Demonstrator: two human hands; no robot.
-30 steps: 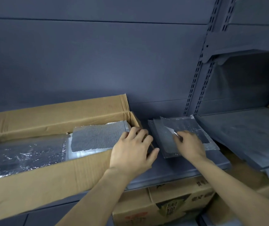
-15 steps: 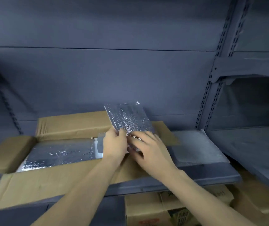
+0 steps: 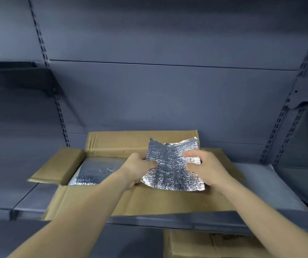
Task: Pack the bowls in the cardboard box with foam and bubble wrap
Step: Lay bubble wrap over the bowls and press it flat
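Both hands pinched silver foam sheet (image 3: 170, 166) above open cardboard box (image 3: 142, 138) on shelf (image 3: 214, 220): left hand (image 3: 140, 167) at left edge, right hand (image 3: 204, 167) at right edge. Sheet already buckled; likely risk: creasing, uneven lining. Bowls unseen.

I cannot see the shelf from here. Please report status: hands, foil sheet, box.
Both hands, left and right, grip the foil sheet above the open cardboard box. Silver liner already inside. No bowls visible.
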